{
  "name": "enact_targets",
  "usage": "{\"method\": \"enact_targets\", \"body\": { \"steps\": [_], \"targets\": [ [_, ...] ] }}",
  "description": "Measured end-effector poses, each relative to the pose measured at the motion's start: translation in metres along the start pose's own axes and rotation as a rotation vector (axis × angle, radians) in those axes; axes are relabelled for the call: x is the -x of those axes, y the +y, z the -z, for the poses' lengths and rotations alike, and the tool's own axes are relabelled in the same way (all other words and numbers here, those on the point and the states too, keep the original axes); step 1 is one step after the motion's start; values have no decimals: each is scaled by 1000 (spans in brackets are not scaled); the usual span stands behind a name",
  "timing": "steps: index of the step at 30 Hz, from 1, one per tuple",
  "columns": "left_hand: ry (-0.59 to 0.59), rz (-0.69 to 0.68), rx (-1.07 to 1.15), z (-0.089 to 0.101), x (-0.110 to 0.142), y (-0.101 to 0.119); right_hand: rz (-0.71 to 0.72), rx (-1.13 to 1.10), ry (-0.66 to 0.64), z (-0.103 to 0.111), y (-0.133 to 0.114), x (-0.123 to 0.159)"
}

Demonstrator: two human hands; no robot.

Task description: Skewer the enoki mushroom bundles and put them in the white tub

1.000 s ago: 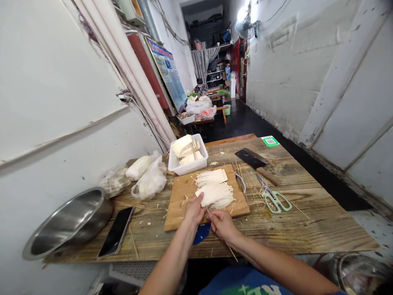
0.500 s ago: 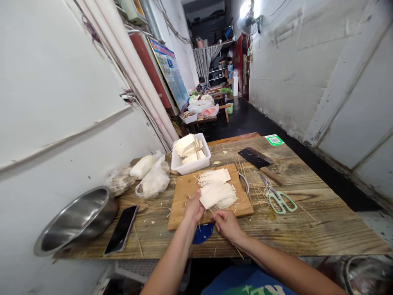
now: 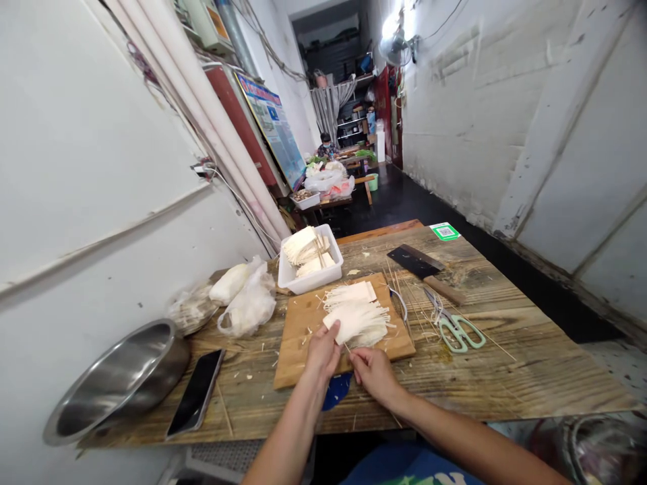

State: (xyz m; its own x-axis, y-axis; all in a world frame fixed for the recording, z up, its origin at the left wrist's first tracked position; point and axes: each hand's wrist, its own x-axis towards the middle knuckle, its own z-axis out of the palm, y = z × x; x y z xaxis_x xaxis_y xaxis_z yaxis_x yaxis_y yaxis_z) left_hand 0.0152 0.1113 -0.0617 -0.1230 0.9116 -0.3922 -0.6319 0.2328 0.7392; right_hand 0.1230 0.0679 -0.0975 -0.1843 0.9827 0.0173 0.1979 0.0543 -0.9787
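At the near edge of the board [image 3: 294,337], the left hand [image 3: 322,348] grips mushrooms [image 3: 356,322] while the right hand [image 3: 373,372] pinches a skewer [image 3: 347,348].

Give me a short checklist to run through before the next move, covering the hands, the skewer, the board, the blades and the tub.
1. Left hand holding the near end of the mushroom bundle: ok.
2. Right hand pinching the skewer: ok.
3. Skewer tip inside the bundle: cannot tell; the tip does not show clearly.
4. Cutting board level: cannot tell; a blue item shows at its near edge.
5. Cleaver and scissors apart from both hands: ok, they lie to the right of the board.
6. White tub upright beyond the board: ok.
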Motion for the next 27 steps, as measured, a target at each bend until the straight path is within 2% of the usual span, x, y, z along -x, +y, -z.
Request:
{"method": "enact_targets", "body": {
  "steps": [6,9,12,17,19,21,23,27],
  "targets": [
    [15,40,5,5,-8,-3,27,156,-4,4,4,-2],
    [40,42,15,11,-10,-1,85,290,-27,15,2,6],
    [45,34,28,9,-4,5,177,457,-13,34,-7,22],
    [-152,32,25,-13,17,16,342,753,117,74,-29,28],
    [-170,-55,-33,-16,22,16,444,878,209,92,-38,19],
    [-117,-220,-148,-10,21,12,527,940,271,108,-47,8],
    [-49,-417,-312,8,15,4,572,966,288,120,-55,-3],
    [127,-728,-679,61,-2,-21,681,1026,328,131,-76,-21]
  ]
}}
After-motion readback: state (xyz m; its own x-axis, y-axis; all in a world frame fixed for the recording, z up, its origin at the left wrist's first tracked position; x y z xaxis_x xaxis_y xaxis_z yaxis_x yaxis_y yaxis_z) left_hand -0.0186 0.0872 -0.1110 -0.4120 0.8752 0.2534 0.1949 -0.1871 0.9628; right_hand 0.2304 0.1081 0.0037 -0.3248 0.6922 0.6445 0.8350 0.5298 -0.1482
